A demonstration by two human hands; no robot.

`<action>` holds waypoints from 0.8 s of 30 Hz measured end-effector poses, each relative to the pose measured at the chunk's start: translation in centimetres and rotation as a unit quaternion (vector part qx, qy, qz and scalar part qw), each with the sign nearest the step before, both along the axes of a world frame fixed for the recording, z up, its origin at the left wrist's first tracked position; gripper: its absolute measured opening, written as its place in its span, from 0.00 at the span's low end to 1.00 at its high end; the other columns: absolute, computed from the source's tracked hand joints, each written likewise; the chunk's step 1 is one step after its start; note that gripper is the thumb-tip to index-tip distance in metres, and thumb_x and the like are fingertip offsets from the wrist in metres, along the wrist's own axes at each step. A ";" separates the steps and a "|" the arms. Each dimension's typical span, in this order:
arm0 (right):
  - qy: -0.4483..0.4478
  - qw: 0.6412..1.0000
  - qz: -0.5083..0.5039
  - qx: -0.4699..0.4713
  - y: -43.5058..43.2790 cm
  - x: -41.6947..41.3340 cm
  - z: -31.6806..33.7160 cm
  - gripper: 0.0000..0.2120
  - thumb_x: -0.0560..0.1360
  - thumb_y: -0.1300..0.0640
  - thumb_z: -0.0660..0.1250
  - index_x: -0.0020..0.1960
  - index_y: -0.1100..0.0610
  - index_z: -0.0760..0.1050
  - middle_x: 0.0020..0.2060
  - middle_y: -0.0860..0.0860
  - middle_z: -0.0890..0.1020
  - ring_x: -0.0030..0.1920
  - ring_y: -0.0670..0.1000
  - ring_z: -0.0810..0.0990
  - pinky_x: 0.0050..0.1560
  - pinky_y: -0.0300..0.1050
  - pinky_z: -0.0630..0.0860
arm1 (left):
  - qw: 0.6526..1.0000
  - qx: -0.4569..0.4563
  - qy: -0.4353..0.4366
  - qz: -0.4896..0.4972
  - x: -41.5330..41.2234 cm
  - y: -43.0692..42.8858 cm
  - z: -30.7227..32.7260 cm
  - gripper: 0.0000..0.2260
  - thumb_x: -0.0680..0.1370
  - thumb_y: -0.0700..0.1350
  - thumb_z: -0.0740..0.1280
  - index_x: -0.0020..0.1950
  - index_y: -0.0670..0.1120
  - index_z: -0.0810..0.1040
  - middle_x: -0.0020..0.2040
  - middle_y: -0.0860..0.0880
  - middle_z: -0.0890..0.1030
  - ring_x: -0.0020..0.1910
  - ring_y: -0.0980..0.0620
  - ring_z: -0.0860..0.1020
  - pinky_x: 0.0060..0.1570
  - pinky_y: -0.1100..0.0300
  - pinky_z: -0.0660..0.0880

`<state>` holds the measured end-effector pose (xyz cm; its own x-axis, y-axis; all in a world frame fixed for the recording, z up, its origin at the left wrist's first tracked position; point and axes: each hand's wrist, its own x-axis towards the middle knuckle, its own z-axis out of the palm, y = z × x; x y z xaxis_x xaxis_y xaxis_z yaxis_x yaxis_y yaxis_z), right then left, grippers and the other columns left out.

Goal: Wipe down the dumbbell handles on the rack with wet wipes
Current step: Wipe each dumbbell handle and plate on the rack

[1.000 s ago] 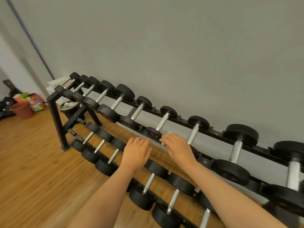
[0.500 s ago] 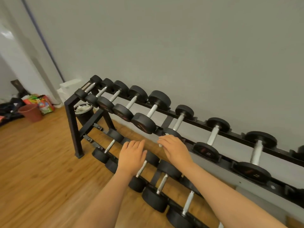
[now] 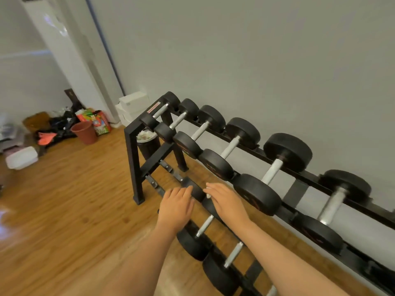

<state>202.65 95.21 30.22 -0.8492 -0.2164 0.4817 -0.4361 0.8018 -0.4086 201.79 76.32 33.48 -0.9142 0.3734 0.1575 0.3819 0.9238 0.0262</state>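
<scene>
dumbbell handles (image 3: 229, 147) run front-to-wall across rack (image 3: 133, 150) | left hand (image 3: 176, 207) flat, fingers straight | right hand (image 3: 227, 205) grip unclear

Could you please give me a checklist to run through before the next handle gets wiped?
1. Right hand holds a wipe: cannot tell; only a white sliver shows beneath it.
2. Left hand free: ok; flat, nothing seen in it.
3. Nearest lower-tier handle exposed: ok; bare, just below the hands.
4. Bin in sight: ok; behind the rack's end frame.
</scene>
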 end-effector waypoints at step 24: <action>-0.111 0.972 -0.178 -0.109 -16.1 -22.4 -19.2 0.15 0.78 0.66 0.65 0.61 0.56 0.80 0.62 0.49 0.79 0.62 0.41 0.73 0.59 0.18 0.59 | 0.987 0.122 -0.100 -0.044 -25.3 -15.1 -22.0 0.22 0.84 0.53 0.52 0.78 0.50 0.60 0.72 0.54 0.71 0.71 0.54 0.66 0.72 0.59 0.57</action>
<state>180.26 79.12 11.01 -0.9397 0.1973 0.2793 -0.0281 0.7696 -0.6379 176.44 61.17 11.44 -0.9018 0.4261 0.0722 0.4250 0.8443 0.3265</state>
